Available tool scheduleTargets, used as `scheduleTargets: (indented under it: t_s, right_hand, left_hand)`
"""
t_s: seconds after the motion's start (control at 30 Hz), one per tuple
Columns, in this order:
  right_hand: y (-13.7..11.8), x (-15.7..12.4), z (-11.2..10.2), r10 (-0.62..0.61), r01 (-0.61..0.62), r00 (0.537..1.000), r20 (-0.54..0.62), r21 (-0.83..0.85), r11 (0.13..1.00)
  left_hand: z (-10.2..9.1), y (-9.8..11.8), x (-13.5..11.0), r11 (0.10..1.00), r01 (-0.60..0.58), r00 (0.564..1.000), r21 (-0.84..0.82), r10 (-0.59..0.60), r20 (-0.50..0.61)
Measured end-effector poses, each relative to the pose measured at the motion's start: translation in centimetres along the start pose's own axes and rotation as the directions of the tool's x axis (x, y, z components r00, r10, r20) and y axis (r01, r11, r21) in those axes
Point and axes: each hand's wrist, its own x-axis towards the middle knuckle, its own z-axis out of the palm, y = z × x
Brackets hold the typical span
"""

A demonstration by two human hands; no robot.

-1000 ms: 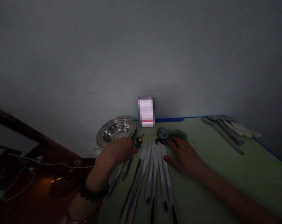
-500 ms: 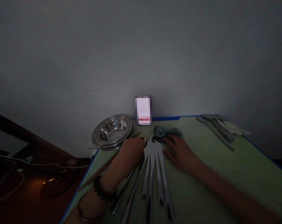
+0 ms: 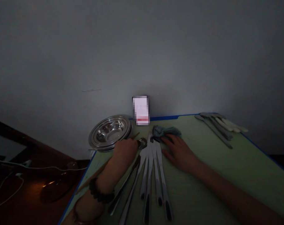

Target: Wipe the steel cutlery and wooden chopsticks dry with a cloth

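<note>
since half a second ago the left hand [image 3: 124,151] has drawn back a little toward the left of the frame, so the bowl of the small shiny metal spoon [image 3: 142,143] now shows clear of its fingertips. the right hand [image 3: 179,152] has hardly shifted.

the left hand sits just below centre, knuckles up and fingers curled narrow, with the spoon at its tips. in this dim light i cannot tell whether the fingers pinch the spoon or only rest against it. a dark beaded bracelet [image 3: 100,196] circles that wrist. the right hand lies flat and wide, palm down on the pale green counter [image 3: 217,178], fingertips touching the crumpled grey-blue cloth [image 3: 167,130], probably so the cloth stays within reach.

between the hands a row of long steel table knives with dark handle ends [image 3: 153,170] fans toward the lower edge, close together and nearly parallel, dark ends nearest the person. that reads as like pieces kept together. the spoon lies at the far tip of this row.

a round stainless steel dish [image 3: 109,132] stands left of centre at the counter's far edge. beside it a small blurred white card with a red stripe [image 3: 141,110] leans on the grey wall. a second bundle of pale and steel cutlery [image 3: 218,125] lies well apart at the upper right. a thin wooden stick [image 3: 98,171] runs under the left forearm.
</note>
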Motion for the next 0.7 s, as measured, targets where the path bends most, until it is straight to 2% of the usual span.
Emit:
scheduleTargets:
  t_s: [0.13,0.43,0.6,0.7]
  right_hand:
    - [-0.1,0.0,-0.2,0.011,-0.011,1.0,0.017,0.007,1.0]
    - [-0.4,-0.1,-0.5,0.064,-0.065,0.994,0.083,0.008,0.998]
    - [-1.9,-0.2,0.3,0.131,-0.13,0.991,0.034,-0.027,0.991]
    - [-1.9,0.1,0.4,0.163,-0.163,0.987,0.005,-0.026,0.986]
  left_hand:
    - [0.1,0.0,0.3,0.998,-0.03,0.999,0.051,0.029,0.016]
    - [0.7,-0.7,0.4,0.993,-0.11,0.993,0.043,0.108,0.053]
    - [0.6,-1.2,0.8,0.98,-0.198,0.979,-0.028,0.199,0.036]
    - [0.4,-1.2,1.1,0.964,-0.247,0.969,-0.101,0.247,-0.018]
